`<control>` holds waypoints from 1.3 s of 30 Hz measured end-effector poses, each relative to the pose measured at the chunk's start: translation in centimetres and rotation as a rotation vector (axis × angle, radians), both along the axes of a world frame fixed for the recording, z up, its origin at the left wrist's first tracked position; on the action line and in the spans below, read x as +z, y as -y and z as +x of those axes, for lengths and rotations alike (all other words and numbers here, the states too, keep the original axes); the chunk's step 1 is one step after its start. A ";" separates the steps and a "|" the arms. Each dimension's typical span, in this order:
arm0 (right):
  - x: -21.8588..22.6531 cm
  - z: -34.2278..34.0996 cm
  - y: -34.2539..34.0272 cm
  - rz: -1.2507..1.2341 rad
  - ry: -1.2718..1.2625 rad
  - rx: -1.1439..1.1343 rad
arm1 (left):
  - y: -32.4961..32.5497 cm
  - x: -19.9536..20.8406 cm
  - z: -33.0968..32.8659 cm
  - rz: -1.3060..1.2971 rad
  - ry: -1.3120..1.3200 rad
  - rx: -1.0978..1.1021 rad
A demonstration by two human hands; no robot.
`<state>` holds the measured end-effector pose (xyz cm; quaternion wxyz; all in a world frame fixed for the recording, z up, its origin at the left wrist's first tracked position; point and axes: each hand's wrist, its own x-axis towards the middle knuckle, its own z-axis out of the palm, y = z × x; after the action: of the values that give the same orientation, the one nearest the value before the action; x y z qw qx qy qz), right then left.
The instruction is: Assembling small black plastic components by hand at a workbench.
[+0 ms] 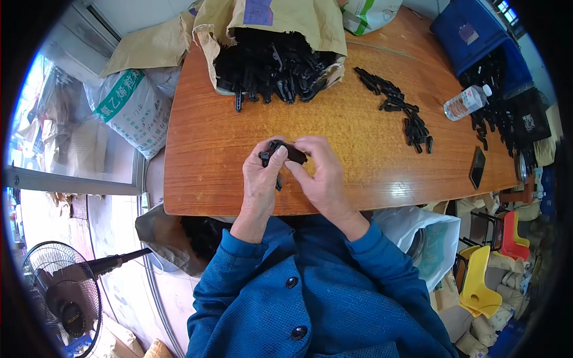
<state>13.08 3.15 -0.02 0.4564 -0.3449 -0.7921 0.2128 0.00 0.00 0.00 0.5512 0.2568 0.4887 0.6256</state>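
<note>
Over the near middle of the wooden table (pixel 239 128), both my hands hold one black pistol-shaped part (pixel 296 155). My left hand (pixel 260 179) wraps round its left end, the thumb pressed on top, and a dark piece pokes out below the fingers. At its right end, my right hand (pixel 325 182) pinches it between thumb and fingers. My fingers cover much of its shape. Farther back, a brown paper sack (pixel 325 36) lies with its mouth toward me, packed with similar black parts (pixel 268 71). A loose row of small black pieces (pixel 400 104) lies to the right.
At the right are a clear bottle (pixel 467 103), a phone (pixel 477 167) and a tipped blue bin (pixel 471 33) spilling black parts. A stuffed white sack (pixel 134 113) stands left of the table. Below are a fan (pixel 65 298), plastic bags (pixel 418 232) and a yellow chair (pixel 479 286).
</note>
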 end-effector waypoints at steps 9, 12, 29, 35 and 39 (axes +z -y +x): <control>-1.1 -0.1 -3.5 -0.811 -0.218 0.145 | -2.7 -0.6 -0.7 0.108 -0.206 0.003; -3.0 -0.3 -4.1 -0.809 -0.208 0.111 | -3.3 -1.1 -0.3 0.038 -0.186 0.041; -1.9 20.1 -18.4 0.046 0.922 -0.498 | -12.7 -1.4 -9.8 -0.048 -1.330 0.011; -3.0 19.4 -18.7 0.160 0.946 -0.449 | -15.0 -2.9 -11.4 -0.198 -1.561 -0.049; -3.5 19.9 -18.9 0.226 0.954 -0.502 | -12.3 -4.0 -12.4 -0.120 -1.141 -0.062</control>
<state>32.95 22.04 -3.55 0.1176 -0.5301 -0.8226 -0.1689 -12.42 12.33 -3.98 0.2321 0.5361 0.7358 0.3426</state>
